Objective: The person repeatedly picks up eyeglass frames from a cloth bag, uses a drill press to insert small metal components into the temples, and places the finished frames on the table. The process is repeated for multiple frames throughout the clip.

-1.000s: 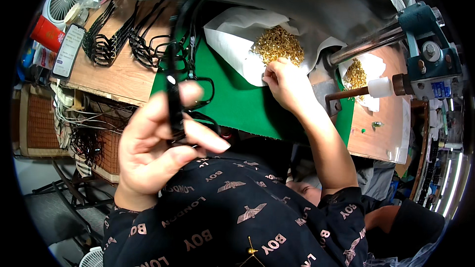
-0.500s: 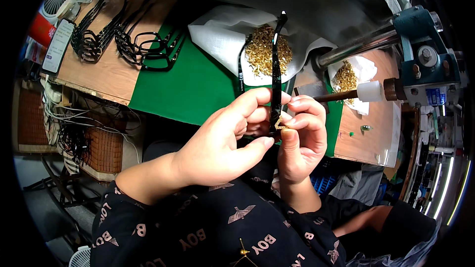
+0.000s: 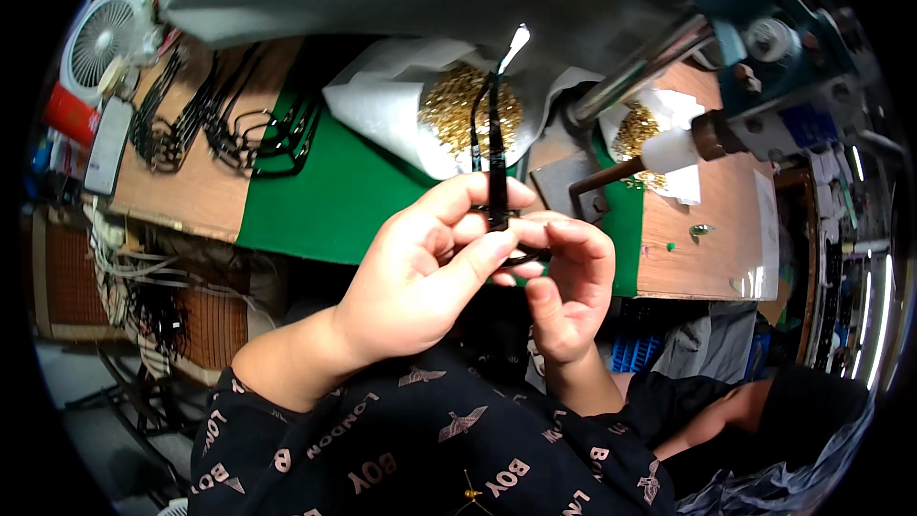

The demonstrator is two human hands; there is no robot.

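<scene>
A black eyeglass frame (image 3: 497, 158) stands over the green mat's near edge, its temples pointing up and away from me. My left hand (image 3: 396, 277) is closed on it, with the thumb and fingers around the near end of one temple by the front. My right hand (image 3: 581, 277) has curled fingers on the frame's rim, the index finger touching it and the thumb held apart below. Much of the front is hidden behind my fingers. No small gold piece can be made out in my right hand now. Beyond the temples, a heap of small gold pieces (image 3: 468, 119) lies in a white bag (image 3: 377, 100).
Several black eyeglass frames (image 3: 277, 170) lie at the left on the wooden table (image 3: 263, 86) and green mat (image 3: 325, 201). A phone (image 3: 108, 148) and fan (image 3: 103, 43) are farther left. On the right, a teal press (image 3: 735, 86) with a bent rod (image 3: 607, 175) overhangs another gold heap (image 3: 632, 134).
The gold piece between my right thumb and fingers has gone from sight. My right thumb has come away from the frame. The view has shifted, and the frame appears farther left.
</scene>
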